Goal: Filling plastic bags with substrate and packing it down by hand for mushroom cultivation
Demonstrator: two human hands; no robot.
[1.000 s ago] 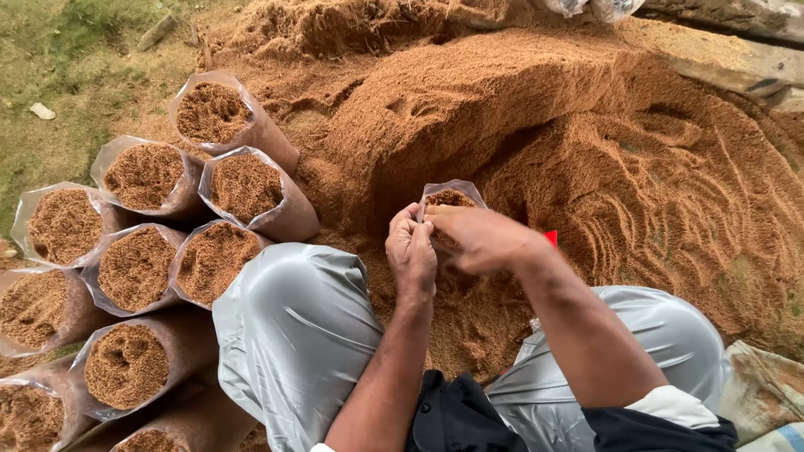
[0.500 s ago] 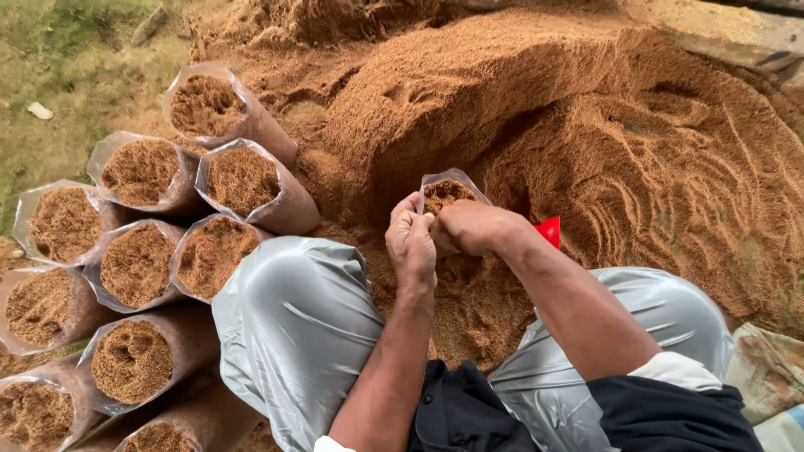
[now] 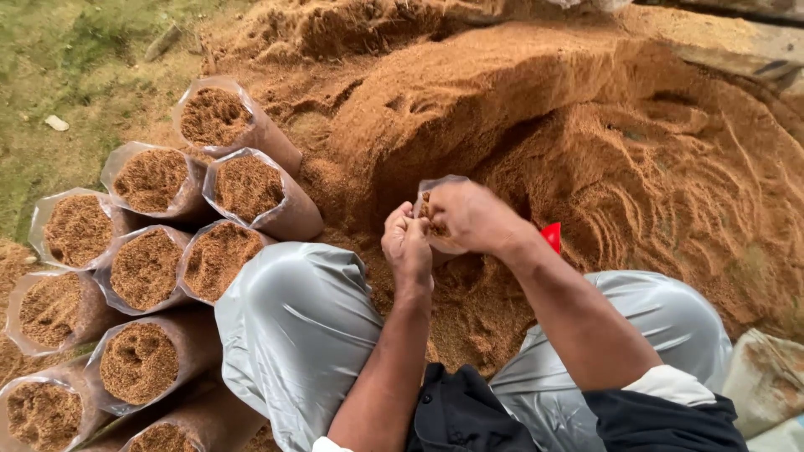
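The heaped loose material (image 3: 519, 109) was orange-brown, scored with pale curved streaks on its right slope. The filled bags (image 3: 146, 268) were clear plastic over the same reddish-brown fill. The small bag (image 3: 435, 186) at the hands was clear too. The trousers (image 3: 293, 326) were shiny silver-grey, the upper garment (image 3: 469, 414) black with a white cuff (image 3: 670, 385). A small red piece (image 3: 551, 236) showed beside the wrist. The ground (image 3: 50, 75) was dull green.
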